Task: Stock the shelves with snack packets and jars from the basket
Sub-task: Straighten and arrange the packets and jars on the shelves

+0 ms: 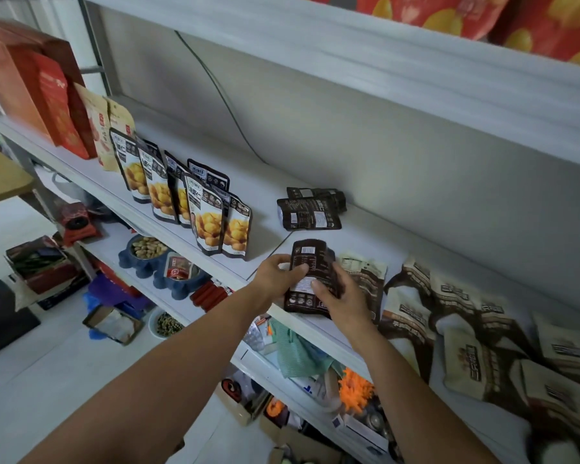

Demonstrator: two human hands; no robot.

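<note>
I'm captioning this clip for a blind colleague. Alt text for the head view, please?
A person's left grip and right grip hold a dark brown snack packet at a white shelf's front edge. Yellow-printed packets stand upright to its left; beige packets lie flat to its right.

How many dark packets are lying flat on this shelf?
3 dark packets. One lies near the wall, a second overlaps it in front, and the third is at the front edge of the shelf, gripped by the left hand and right hand. Others may hide underneath.
</note>
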